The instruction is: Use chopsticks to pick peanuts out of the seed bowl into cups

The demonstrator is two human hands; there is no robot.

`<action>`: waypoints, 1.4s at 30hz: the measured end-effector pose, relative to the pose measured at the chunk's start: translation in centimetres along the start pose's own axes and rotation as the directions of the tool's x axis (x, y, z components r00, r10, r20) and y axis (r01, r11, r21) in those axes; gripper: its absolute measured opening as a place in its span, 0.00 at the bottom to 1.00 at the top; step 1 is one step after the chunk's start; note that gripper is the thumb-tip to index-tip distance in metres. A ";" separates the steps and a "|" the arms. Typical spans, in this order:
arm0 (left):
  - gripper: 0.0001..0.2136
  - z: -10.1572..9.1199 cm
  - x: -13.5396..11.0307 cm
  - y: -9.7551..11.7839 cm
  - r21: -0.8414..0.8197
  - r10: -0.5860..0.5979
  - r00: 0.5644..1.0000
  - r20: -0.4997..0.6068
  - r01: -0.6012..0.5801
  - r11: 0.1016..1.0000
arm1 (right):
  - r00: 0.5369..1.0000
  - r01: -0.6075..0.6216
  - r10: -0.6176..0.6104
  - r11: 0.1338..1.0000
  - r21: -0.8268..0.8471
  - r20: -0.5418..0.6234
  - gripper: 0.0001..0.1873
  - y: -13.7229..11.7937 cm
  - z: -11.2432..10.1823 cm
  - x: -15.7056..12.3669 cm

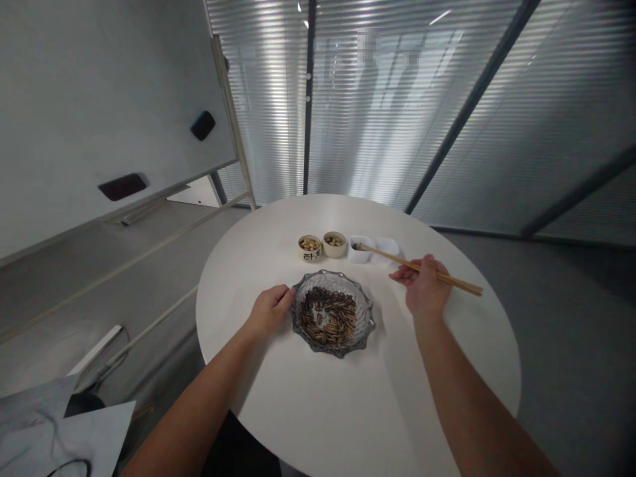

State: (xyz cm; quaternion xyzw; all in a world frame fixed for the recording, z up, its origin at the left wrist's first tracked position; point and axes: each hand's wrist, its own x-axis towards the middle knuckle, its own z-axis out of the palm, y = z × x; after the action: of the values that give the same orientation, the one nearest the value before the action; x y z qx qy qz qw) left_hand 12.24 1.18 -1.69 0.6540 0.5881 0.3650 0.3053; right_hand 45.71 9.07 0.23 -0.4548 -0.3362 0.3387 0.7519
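My left hand (271, 307) grips the left rim of a scalloped glass bowl (368, 309), which holds many striped, dark seeds (332, 321). In my right hand (427, 286) is a pair of wooden chopsticks (460, 284), slanting to the left. Their far tips reach into a small white cup (358, 256) that has something dark inside. Beside it on the right stands another white cup (390, 252), partly behind the chopsticks. To the left are two cream cups, one plain (334, 251) and one with black characters (304, 256), both holding pale nut-like pieces.
Everything stands on a round white table (318, 411). A whiteboard (99, 79) on a frame rises at the left, with two dark erasers (203, 125) on it. Behind the table is a glass partition (387, 119) with blinds. Papers (94, 430) lie at lower left.
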 end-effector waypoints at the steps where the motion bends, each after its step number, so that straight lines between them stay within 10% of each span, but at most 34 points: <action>1: 0.21 0.0 0.0 0.0 0.001 0.000 1.000 -0.001 0.000 1.000 | 1.000 0.013 -0.013 1.000 -0.007 0.005 0.22 -0.1 0.1 -0.1; 11: 0.22 0.1 0.1 -0.1 0.004 -0.008 1.000 0.006 0.008 1.000 | 0.995 0.097 -0.101 0.985 0.139 0.017 0.18 -2.1 0.8 -1.9; 14: 0.22 0.1 0.2 -0.2 0.009 -0.001 1.000 0.009 0.001 1.000 | 0.982 0.009 -0.039 0.987 0.160 0.185 0.17 -3.2 0.5 -3.4; 19: 0.22 0.0 0.2 -0.3 0.026 0.009 1.000 0.010 -0.009 1.000 | 0.822 -0.149 0.125 0.989 -0.002 0.555 0.19 -4.3 -0.3 -5.8; 32: 0.22 0.1 0.1 -0.5 0.016 0.004 1.000 0.000 -0.004 1.000 | 0.608 0.160 0.104 0.955 -0.250 0.787 0.19 -4.1 0.1 -8.7; 42: 0.22 0.1 0.2 -0.3 0.016 0.000 1.000 0.008 0.000 1.000 | 0.572 0.276 0.055 0.927 -0.255 0.818 0.20 -4.2 0.8 -9.4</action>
State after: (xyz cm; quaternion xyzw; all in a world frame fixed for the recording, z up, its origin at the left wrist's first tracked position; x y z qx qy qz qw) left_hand 12.19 1.37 -1.95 0.6578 0.5900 0.3576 0.3021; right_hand 40.81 0.30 2.52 -0.3541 -0.7264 0.3939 0.4380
